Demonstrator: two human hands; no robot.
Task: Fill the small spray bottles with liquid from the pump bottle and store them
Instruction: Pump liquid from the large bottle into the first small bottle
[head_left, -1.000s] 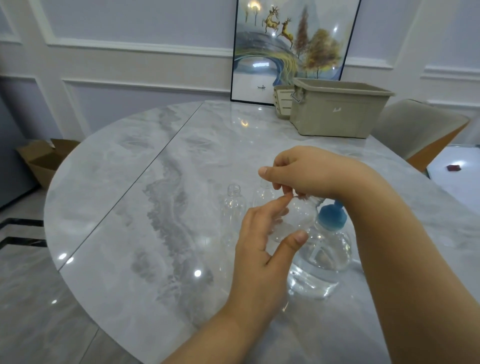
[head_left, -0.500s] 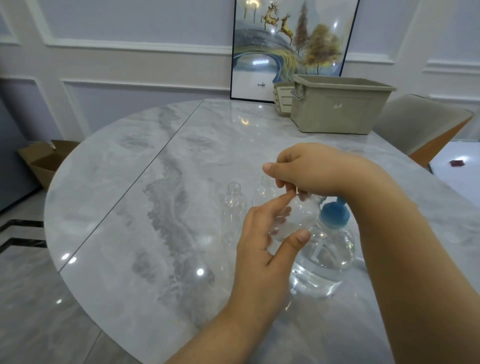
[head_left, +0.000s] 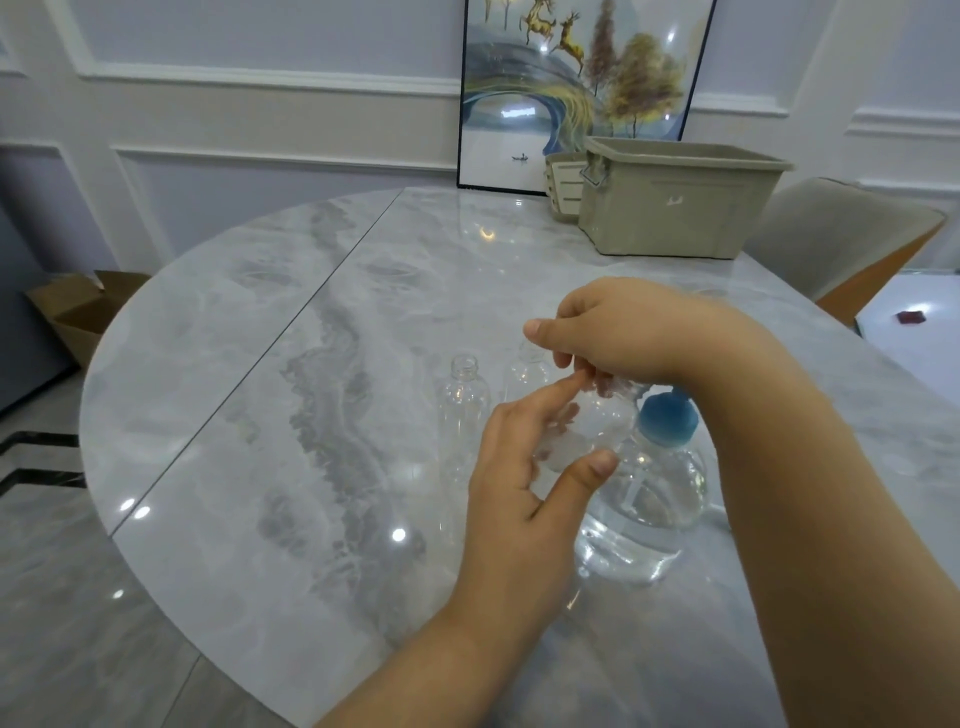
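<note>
The person stands over the worktop (head_left: 270, 332) with a small clear spray bottle (head_left: 592, 421) raised just above it, close beside the blue-capped pump bottle (head_left: 644, 493). The left hand (head_left: 524, 483) cradles the little bottle's body between thumb and fingers; the right hand (head_left: 623, 332) has its fingertips curled at the bottle's top, pinching what looks like the neck or cap, though the clear plastic makes that hard to read. I judge this to be the opening step, before any liquid goes in. Two more small bottles stand behind: one with an open neck (head_left: 464, 400), another (head_left: 527, 371) half hidden by the hands. Next the neck must sit under the pump's spout, which the right wrist hides. The storage bin (head_left: 675, 202) waits well apart at the far edge. There is plenty of bare marble on the left; the near rim is close to the forearms.
</note>
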